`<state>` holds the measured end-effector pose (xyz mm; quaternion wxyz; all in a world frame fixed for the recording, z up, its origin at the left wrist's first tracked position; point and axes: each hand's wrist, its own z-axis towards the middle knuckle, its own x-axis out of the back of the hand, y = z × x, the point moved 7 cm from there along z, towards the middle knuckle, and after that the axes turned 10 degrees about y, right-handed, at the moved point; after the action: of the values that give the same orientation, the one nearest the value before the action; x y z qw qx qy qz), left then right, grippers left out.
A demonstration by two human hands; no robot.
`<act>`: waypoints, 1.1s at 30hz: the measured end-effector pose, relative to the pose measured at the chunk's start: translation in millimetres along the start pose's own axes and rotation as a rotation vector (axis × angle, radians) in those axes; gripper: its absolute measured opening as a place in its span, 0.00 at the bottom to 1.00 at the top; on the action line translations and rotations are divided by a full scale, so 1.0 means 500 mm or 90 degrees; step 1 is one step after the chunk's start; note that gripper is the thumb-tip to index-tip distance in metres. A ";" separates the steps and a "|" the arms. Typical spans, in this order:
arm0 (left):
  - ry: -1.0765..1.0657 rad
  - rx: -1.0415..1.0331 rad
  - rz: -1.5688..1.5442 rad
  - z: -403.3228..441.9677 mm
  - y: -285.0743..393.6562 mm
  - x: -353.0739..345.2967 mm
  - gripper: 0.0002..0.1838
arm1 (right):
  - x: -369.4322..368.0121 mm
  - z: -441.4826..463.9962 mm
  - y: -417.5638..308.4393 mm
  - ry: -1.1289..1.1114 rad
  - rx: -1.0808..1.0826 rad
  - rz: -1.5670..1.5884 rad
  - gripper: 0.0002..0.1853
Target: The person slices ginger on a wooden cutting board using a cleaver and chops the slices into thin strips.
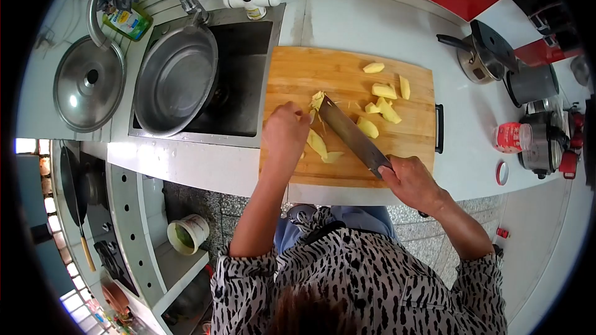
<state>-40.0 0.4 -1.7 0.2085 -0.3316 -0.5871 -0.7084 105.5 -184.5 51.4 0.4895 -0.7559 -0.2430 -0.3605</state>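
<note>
My right hand (411,180) is wrapped round the handle of a kitchen knife (354,138). Its wide blade lies diagonally over the wooden cutting board (298,62), tip pointing up and left. Thin yellow shreds of ginger (318,99) are heaped at the blade's tip. Beside that heap is my left hand (287,131), fingers curled together; what is between the fingertips is hard to make out. Flat ginger slices (317,144) lie just right of my left hand. Across the blade, several peeled ginger pieces (384,91) are scattered on the board's right half.
A sink (247,87) borders the board's left side, with a metal basin (176,80) tilted in it under the faucet (93,12). Further left lies a pot lid (90,84). At the right stand a saucepan (475,65), a red-labelled jar (509,138) and its lid (501,173).
</note>
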 end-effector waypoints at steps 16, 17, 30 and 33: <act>-0.017 0.034 -0.028 0.003 -0.044 0.022 0.05 | 0.000 0.007 0.009 0.048 0.023 0.046 0.12; -0.017 0.037 -0.027 0.000 -0.041 0.013 0.05 | -0.006 0.009 0.010 0.025 0.007 0.042 0.11; -0.098 -0.040 0.208 0.030 0.013 -0.033 0.06 | 0.004 0.016 0.003 0.061 0.034 0.035 0.12; -0.070 0.042 0.105 0.030 -0.002 0.016 0.05 | 0.004 0.014 0.009 0.083 0.040 0.054 0.12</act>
<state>-43.0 16.2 4.6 0.2444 -0.4105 -0.5910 -0.6500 112.4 -179.9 48.5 0.5425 -0.7248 -0.1893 -0.3802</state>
